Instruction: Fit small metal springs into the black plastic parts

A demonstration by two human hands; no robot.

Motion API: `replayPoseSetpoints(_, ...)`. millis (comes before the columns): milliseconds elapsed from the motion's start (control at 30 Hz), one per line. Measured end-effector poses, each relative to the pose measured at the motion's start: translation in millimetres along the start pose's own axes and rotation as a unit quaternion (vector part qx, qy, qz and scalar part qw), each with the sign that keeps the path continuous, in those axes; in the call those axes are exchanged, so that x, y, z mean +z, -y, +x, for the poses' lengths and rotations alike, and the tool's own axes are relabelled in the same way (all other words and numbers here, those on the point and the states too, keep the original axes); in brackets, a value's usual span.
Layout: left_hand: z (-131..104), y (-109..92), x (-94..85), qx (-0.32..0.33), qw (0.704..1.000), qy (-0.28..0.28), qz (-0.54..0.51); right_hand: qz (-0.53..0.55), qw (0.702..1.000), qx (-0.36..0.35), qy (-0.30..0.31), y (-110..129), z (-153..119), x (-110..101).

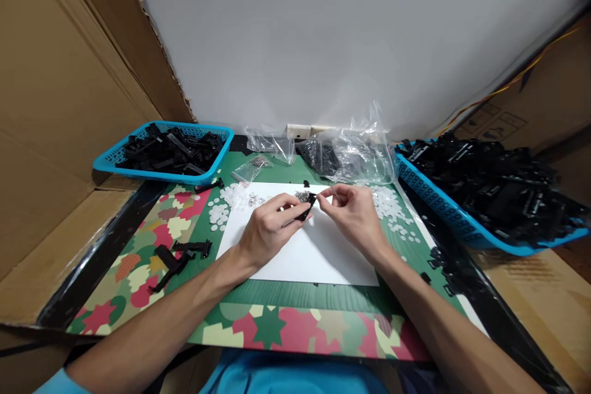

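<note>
Over a white sheet (295, 258), my left hand (272, 228) grips a small black plastic part (305, 214) between thumb and fingers. My right hand (348, 212) is closed at the upper end of that part, its thumb and forefinger pinched together. A thin, pointed tool (335, 192) shows between the right fingers. Behind the black part lies a small pile of tiny metal pieces (302, 196), partly hidden by my left hand. More tiny metal pieces (253, 199) lie to the left, and a small black piece (306, 183) rests at the sheet's back edge.
Blue baskets of black parts stand at the left (224, 157) and right (434, 209). White discs (219, 215) flank the sheet, with more discs (390, 206) at right. Plastic bags (360, 157) lie behind. Loose black parts (173, 265) sit at left; cardboard (55, 104) rises beyond.
</note>
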State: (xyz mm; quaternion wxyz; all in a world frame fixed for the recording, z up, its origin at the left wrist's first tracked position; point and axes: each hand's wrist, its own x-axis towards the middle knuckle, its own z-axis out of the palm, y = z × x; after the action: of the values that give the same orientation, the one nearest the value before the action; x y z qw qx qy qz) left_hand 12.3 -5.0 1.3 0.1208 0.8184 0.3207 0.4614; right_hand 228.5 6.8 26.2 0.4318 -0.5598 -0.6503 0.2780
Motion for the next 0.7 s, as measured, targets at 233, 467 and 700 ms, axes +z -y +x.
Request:
replayPoseSetpoints(233, 1.9, -1.0, 1.0, -0.004, 1.0, 0.0, 0.009, -0.062, 0.996, -0.063, -0.026, -1.8, -5.4, 6.6)
replayPoseSetpoints(467, 3.3, -2.1, 0.2, -0.004, 1.0, 0.003, -0.002, -0.129, 0.983, -0.12, -0.047, -12.1, -6.5, 13.4)
replayPoseSetpoints(700, 1.4, -3.7, -0.9, -0.029, 0.999, 0.019, -0.023, -0.142, 0.979, -0.128, -0.066, -15.1, -9.2, 19.7)
